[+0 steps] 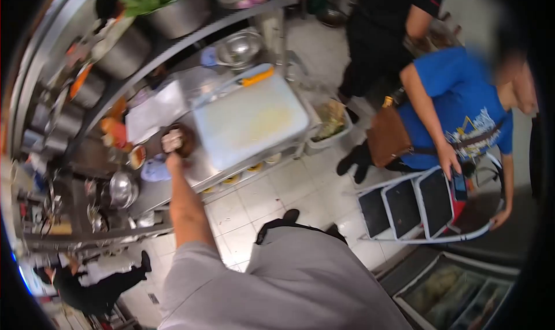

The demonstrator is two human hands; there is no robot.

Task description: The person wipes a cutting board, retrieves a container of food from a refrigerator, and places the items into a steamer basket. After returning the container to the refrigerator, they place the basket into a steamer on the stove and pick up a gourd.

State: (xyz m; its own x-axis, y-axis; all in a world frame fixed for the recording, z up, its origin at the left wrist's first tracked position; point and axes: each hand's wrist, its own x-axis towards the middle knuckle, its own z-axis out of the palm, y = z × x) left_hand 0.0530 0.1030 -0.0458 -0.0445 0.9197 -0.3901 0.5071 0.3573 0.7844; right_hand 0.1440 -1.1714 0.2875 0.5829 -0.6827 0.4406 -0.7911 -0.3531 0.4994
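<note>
My left hand (pixel 174 159) reaches out over the steel counter at the near side of a dark round bowl (pixel 186 140). Pale chunks of food (pixel 172 140) show at the bowl, just beyond the hand. The fingers are small and blurred, so their grip cannot be made out. To the right of the bowl lies a white cutting board (pixel 251 122), with an orange-handled knife (pixel 257 78) along its far edge. White paper (pixel 156 111) is spread on the counter beyond the bowl. My right hand is out of view.
Metal bowls (pixel 239 49) stand behind the board. A shelf (pixel 167 41) holds pots above the counter. A bin (pixel 330 123) is right of the counter. A person in blue (pixel 457 98) holds a folding step ladder (pixel 404 208); two people in black (pixel 378 35) (pixel 95 289) stand nearby.
</note>
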